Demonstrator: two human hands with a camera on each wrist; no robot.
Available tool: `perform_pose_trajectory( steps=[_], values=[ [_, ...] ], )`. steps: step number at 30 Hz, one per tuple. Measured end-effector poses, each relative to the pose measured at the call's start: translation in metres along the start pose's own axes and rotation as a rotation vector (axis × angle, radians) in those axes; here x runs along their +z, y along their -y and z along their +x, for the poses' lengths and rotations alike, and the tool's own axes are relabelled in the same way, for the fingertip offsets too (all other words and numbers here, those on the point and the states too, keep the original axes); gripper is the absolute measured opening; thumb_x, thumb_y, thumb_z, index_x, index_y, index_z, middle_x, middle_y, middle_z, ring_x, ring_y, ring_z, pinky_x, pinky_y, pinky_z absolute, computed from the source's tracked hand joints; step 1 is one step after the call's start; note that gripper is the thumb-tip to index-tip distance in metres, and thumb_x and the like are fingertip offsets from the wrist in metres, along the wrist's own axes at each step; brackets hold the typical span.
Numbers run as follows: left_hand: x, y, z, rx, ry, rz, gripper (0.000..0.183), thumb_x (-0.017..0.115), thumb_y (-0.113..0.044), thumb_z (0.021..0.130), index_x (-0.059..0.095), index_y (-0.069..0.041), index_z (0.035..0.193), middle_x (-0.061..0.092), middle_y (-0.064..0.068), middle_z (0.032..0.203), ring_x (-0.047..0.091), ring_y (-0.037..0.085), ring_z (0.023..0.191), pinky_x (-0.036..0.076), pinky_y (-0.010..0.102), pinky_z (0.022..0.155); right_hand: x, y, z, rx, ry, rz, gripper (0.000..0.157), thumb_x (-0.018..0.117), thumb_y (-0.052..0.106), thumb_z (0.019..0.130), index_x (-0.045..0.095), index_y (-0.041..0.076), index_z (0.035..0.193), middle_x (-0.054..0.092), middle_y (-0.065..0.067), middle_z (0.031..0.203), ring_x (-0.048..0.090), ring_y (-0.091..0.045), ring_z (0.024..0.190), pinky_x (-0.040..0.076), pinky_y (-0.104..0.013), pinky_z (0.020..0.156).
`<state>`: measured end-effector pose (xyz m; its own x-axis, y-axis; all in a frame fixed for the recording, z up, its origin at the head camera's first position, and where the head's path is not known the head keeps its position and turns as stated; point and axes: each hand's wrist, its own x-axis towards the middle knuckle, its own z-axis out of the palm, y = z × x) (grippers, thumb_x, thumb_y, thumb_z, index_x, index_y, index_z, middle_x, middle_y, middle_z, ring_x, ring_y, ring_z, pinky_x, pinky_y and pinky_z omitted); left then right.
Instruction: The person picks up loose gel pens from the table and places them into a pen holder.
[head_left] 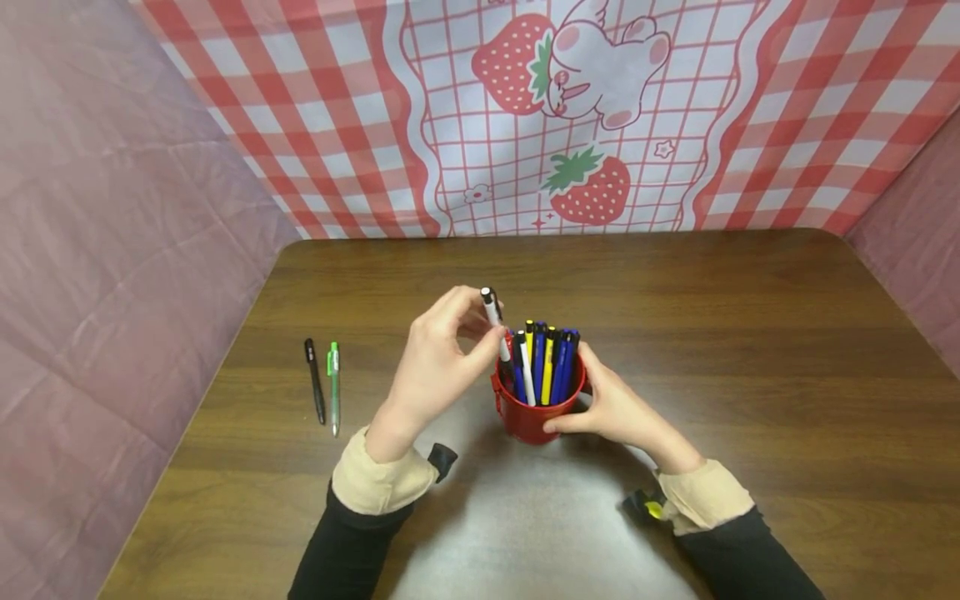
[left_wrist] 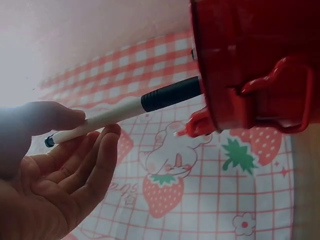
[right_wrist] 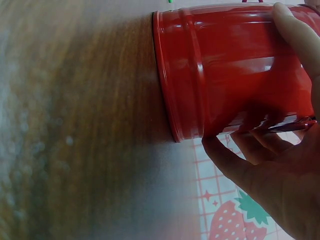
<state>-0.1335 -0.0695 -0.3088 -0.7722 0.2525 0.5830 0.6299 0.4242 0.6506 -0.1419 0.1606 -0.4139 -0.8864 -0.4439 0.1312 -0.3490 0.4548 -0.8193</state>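
Note:
A red metal bucket [head_left: 528, 423] stands upright on the table, filled with several pens in blue, yellow, white and black. My left hand [head_left: 442, 362] pinches a white pen [head_left: 492, 307] between thumb and fingers at the bucket's left rim. In the left wrist view that white pen [left_wrist: 117, 111] has a black grip section, and its lower end goes behind the rim of the bucket [left_wrist: 250, 60]. My right hand [head_left: 618, 408] grips the bucket from the right, thumb on the near side. The right wrist view shows fingers curled around the bucket wall [right_wrist: 235, 70].
A black pen [head_left: 315, 383] and a green pen [head_left: 334, 392] lie side by side on the left part of the wooden table [head_left: 750, 350]. Behind the table hangs a red-and-white checked cloth [head_left: 337, 108] with strawberries. Pink fabric [head_left: 97, 250] hangs at the left.

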Motion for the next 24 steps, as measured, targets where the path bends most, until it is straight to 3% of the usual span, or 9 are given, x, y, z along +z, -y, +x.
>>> perform_pose_trajectory(
  steps=[9, 15, 24],
  values=[
    [0.011, 0.005, 0.001, -0.070, 0.119, 0.098, 0.027, 0.064, -0.002, 0.077, 0.049, -0.005, 0.100, 0.061, 0.003, 0.079, 0.061, 0.009, 0.069, 0.051, 0.020, 0.064, 0.000, 0.001, 0.001, 0.002, 0.005, 0.013, 0.097, 0.085, 0.035, 0.058, 0.027, 0.017, 0.134, 0.052, -0.007, 0.122, 0.053, -0.020, 0.106, 0.041, -0.046, 0.094],
    [0.015, 0.007, 0.000, -0.125, 0.179, 0.144, 0.017, 0.062, -0.005, 0.079, 0.053, -0.008, 0.093, 0.064, 0.000, 0.077, 0.061, 0.006, 0.067, 0.049, 0.016, 0.062, 0.000, 0.000, 0.000, -0.001, 0.007, 0.030, 0.096, 0.085, 0.034, 0.058, 0.028, 0.018, 0.134, 0.053, -0.004, 0.121, 0.053, -0.018, 0.105, 0.041, -0.043, 0.094],
    [0.018, 0.007, 0.000, -0.187, 0.217, 0.208, 0.010, 0.062, -0.014, 0.083, 0.058, -0.009, 0.089, 0.066, 0.000, 0.077, 0.061, 0.006, 0.067, 0.050, 0.018, 0.062, 0.000, 0.000, 0.000, 0.007, 0.009, 0.019, 0.096, 0.084, 0.034, 0.059, 0.027, 0.018, 0.134, 0.052, -0.005, 0.121, 0.053, -0.019, 0.107, 0.041, -0.044, 0.094]
  ],
)
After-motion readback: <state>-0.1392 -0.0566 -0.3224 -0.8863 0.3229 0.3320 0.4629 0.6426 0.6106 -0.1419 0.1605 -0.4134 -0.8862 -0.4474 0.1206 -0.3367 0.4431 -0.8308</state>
